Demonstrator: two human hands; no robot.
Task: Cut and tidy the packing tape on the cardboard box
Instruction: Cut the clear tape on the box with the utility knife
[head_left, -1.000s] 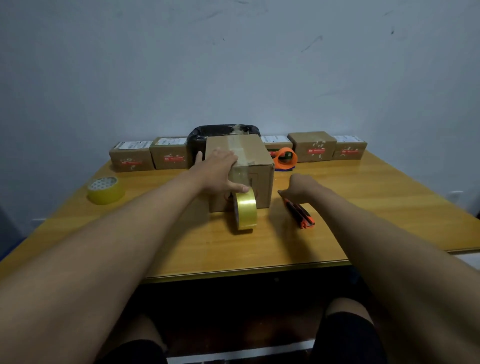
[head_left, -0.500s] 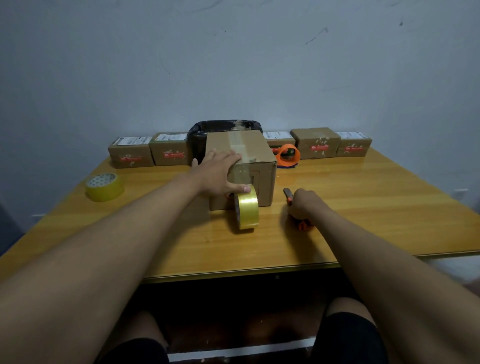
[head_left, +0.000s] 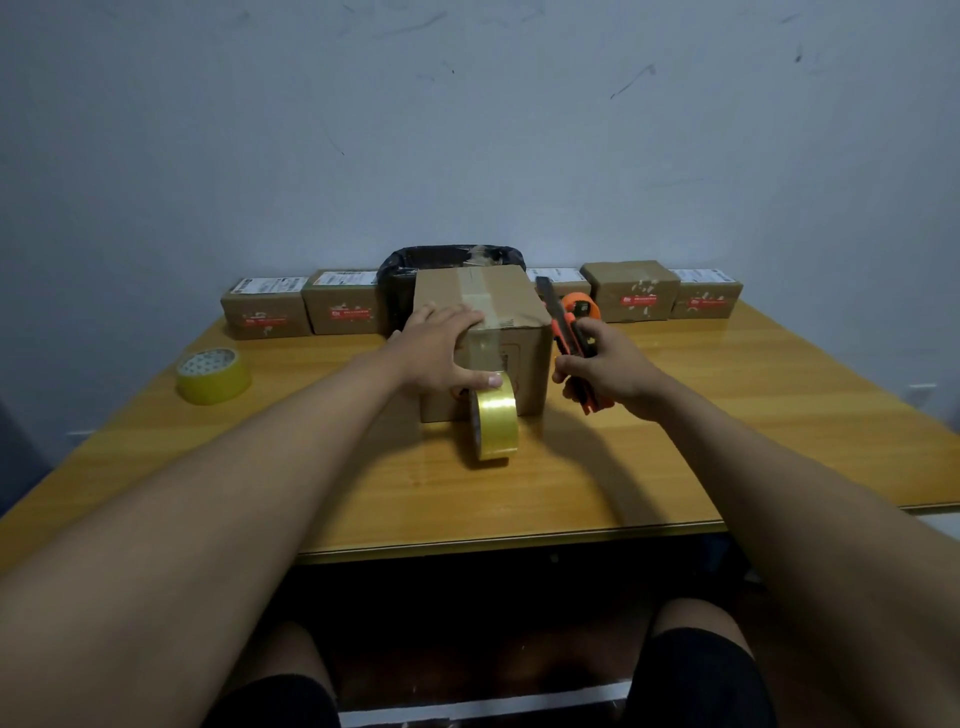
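the cardboard box (head_left: 524, 312) sits mid-table toward the far edge, with a clear strip of packing tape (head_left: 480, 301) running over its top and down the near face to the yellow tape roll (head_left: 496, 423), which stands on edge against the box's foot. the left hand (head_left: 441, 348) lies flat on the box's near top edge, fingers spread, thumb pressing near the roll. the right hand (head_left: 605, 366) is closed around an orange utility knife (head_left: 563, 325), just beside the box's right near corner, its tip pointing up and away.

the box looks light and likely to slide, so pinning it from above seems wise — the tape is thin, sticky and apt to curl, best cut taut near the roll.

the table (head_left: 727, 415) is glossy yellow wood; small parcels (head_left: 265, 312) line its far edge under a scuffed wall, and a second roll (head_left: 213, 375) lies toward the left edge.
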